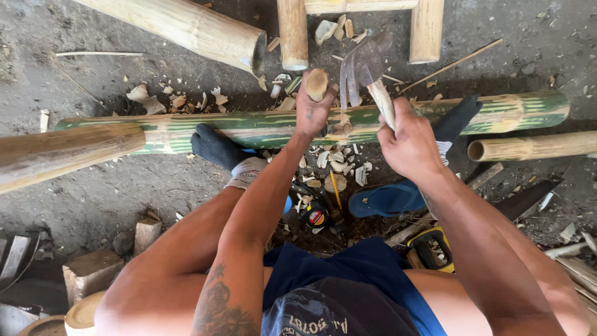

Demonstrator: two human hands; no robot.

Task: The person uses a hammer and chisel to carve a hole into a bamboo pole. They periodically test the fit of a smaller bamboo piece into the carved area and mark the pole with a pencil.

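A long green bamboo pole [236,126] lies across the ground in front of me, pinned under both my socked feet. My left hand [313,112] grips a short wooden peg or chisel handle [316,83] standing upright on the pole. My right hand [408,144] holds the wooden handle of a hatchet [362,66], its metal head raised just right of the peg. Pale bamboo chips [339,163] lie around the cut spot.
Thick dry bamboo poles [186,26] lie beyond, another [62,154] at the left and one [535,147] at the right. A tape measure [316,217], a blue sandal [385,200], a yellow-handled saw [435,247] and wood blocks [92,271] sit close to me.
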